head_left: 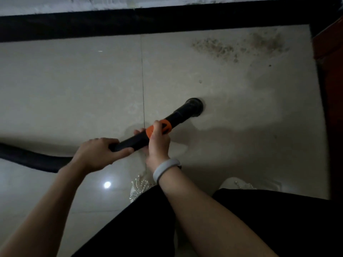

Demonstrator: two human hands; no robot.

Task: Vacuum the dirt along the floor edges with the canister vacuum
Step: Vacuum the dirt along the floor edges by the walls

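Tile floor, dirt nr edge; L hand & R hand both gripping vac wand.

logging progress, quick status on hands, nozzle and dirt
Left hand and right hand both grip wand. Nozzle short of dirt by baseboard. Path clear.

Hose cut off at left edge; canister not visible; dirt blurry.
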